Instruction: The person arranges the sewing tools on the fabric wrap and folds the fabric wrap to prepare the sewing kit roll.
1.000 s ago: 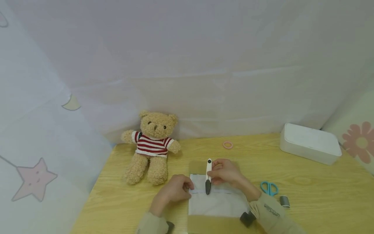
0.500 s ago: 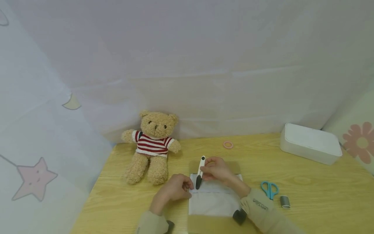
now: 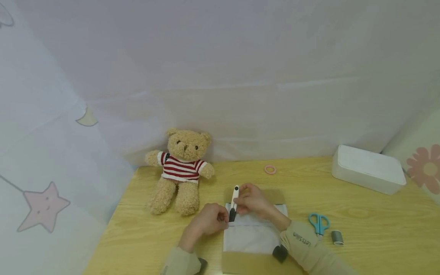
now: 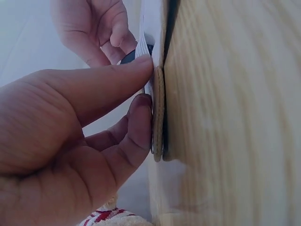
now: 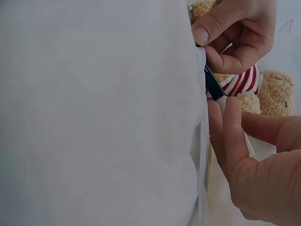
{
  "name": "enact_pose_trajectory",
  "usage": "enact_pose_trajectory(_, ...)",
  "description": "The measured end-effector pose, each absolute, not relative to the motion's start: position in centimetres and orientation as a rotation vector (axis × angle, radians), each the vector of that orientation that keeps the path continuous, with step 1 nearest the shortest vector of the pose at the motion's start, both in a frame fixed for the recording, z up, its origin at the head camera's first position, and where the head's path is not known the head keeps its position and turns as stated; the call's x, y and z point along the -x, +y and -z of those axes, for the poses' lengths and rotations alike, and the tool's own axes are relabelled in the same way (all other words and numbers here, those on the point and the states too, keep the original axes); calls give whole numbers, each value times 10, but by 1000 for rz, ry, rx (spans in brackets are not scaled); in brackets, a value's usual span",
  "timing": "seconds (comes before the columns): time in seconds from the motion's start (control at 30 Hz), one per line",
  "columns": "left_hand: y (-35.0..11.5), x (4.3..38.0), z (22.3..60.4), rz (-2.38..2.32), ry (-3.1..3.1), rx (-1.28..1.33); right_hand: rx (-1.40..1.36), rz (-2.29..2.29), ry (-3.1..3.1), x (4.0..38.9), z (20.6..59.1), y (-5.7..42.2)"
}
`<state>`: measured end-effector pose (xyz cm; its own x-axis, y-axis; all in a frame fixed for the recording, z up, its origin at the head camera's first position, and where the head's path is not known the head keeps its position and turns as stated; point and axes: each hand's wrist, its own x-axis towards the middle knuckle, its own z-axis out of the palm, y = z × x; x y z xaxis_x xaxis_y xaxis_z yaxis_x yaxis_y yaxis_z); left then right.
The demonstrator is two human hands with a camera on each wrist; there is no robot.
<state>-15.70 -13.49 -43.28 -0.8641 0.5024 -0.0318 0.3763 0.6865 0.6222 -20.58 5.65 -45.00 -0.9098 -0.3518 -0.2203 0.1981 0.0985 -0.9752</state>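
A slim white tool with a black end is pinched between the thumb and fingers of my right hand. It stands nearly upright at the left part of a white cloth pocket, its black tip partly hidden behind the pocket's upper edge. My left hand pinches the left end of that edge; in the left wrist view its thumb and fingers sit on the layered white hem. Under the white cloth lies a flat brown piece, with a stitched rim visible from the side.
A teddy bear in a striped top sits at the back left. A pink ring lies behind the cloth. To the right are blue-handled scissors, a grey thread spool and a white box on the wooden table.
My right hand has carried the tool to the left, and its black end has gone partly behind the pocket's edge. The left hand has stayed at the cloth's left edge.
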Motion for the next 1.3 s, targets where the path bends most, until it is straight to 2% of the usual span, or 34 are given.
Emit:
enact_pose_trajectory(0.23,-132,156,431,-899,2719,-707,273,1806,1984,204,449,57)
enact_pose_trajectory(0.53,-128,154,428,-871,2707,-718,298,1718,1959,202,450,58)
enact_pose_trajectory(0.87,-128,152,428,-928,2706,-594,303,1665,1980,202,450,57)
enact_pose_trajectory(1.3,-127,154,430,-817,2737,-715,332,1585,2029,202,449,59)
